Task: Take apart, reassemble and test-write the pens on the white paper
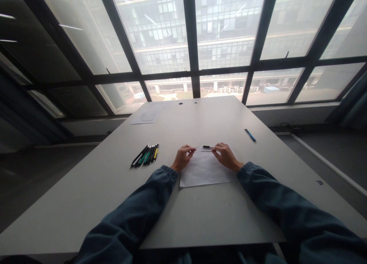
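White paper (207, 174) lies on the table in front of me, beneath both hands. My right hand (226, 157) is closed in a pinch on a thin dark rod, like a pen refill (205, 151), which points left over the paper's far edge. Just beyond those fingers lies a black pen part (207, 146), its right end partly hidden by the hand. My left hand (182, 157) has thumb and fingertips drawn together at the paper's left side, a short gap from the rod's tip. Whatever its fingertips hold, if anything, is too small to name.
Several black, green and yellow pens (145, 155) lie bunched left of my hands. A blue pen (250, 135) rests to the right. More paper sheets (147, 114) lie at the far left of the white table (200, 122). Windows (220, 31) stand beyond it.
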Demonstrator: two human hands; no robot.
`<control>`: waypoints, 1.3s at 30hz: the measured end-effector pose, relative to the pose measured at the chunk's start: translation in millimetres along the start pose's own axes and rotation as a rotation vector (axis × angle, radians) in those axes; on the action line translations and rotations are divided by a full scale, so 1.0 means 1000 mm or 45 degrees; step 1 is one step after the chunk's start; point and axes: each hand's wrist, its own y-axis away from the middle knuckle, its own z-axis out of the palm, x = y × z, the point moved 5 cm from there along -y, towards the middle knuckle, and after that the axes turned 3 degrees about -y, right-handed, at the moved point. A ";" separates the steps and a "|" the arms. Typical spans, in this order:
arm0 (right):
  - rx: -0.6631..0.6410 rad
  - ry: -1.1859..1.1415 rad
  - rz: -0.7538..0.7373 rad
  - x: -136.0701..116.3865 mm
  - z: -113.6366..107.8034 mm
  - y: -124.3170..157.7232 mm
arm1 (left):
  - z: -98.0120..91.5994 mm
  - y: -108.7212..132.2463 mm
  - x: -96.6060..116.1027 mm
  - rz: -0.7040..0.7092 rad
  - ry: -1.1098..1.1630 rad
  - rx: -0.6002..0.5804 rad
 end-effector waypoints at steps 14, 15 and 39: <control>0.052 -0.248 -0.060 -0.002 -0.001 0.001 | -0.004 0.001 0.020 0.010 0.230 -0.041; 0.050 -0.250 -0.056 -0.003 -0.001 0.001 | -0.004 0.001 0.020 0.005 0.223 -0.037; 0.025 -0.247 -0.081 -0.005 -0.001 0.002 | -0.006 0.001 0.022 0.039 0.208 -0.038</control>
